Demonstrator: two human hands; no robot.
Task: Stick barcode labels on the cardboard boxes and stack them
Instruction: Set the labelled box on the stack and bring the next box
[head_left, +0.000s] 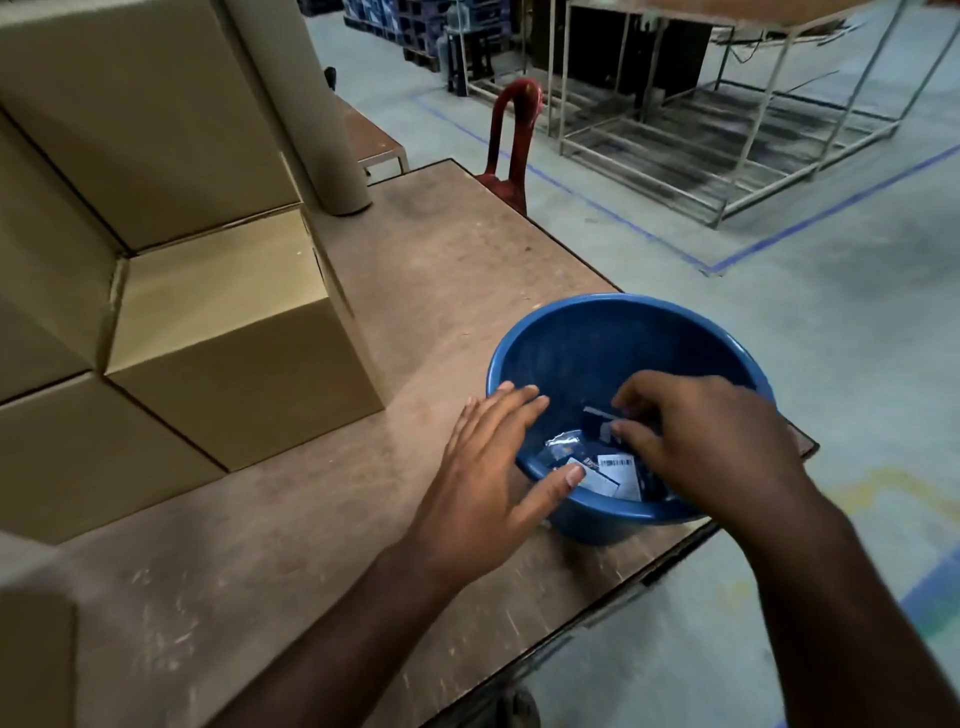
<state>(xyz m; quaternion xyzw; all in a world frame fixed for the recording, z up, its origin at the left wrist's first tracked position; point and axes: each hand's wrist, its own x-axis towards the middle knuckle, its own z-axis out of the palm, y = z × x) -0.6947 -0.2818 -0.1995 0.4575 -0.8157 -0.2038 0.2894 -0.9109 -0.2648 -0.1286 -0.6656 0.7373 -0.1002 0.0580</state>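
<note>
While left hand (493, 467) splays, right hand (711, 441) pinches label (602, 423)

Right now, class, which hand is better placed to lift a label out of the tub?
Right hand: its fingertips already pinch a label inside the tub. The left hand lies open on the rim.

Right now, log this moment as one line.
phase: picking label | right hand: pinching label in blue bowl | left hand: open, steadying rim | boxes: stacked

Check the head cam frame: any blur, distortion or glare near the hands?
Head view: wide-angle bending bows the cardboard boxes and table edge; dim, flat light; the metal rack is smeared; both hands are soft-edged; labels in the blue tub readable as barcodes only; slight sheen on wrappers.
</note>
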